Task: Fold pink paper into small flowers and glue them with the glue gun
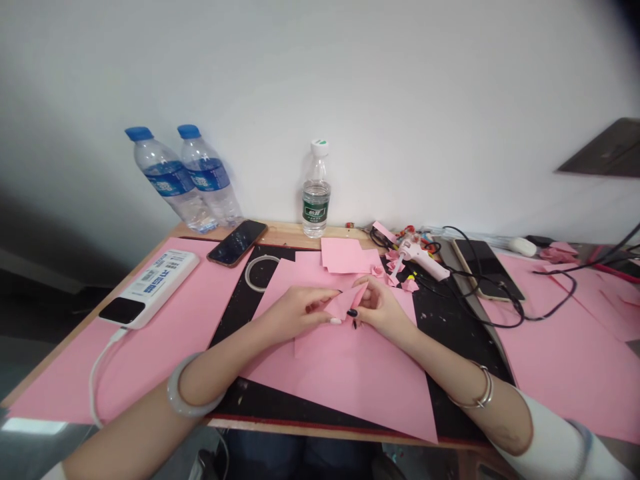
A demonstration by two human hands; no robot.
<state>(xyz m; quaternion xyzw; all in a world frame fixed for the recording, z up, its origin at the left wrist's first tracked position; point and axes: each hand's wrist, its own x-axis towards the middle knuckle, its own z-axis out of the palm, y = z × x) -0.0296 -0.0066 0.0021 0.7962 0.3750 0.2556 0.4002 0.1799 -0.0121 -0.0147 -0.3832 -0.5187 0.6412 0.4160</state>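
A folded pink paper piece (pixel 344 301) is pinched between the left hand (pixel 293 313) and the right hand (pixel 380 310). A pink paper sheet (pixel 345 380) is laid beneath.

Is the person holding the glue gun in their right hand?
No, the pink glue gun lies on the desk; the left hand and right hand hold folded pink paper.

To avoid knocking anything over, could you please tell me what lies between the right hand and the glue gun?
In the head view, small folded pink paper pieces lie between the right hand and the glue gun, on the black mat.
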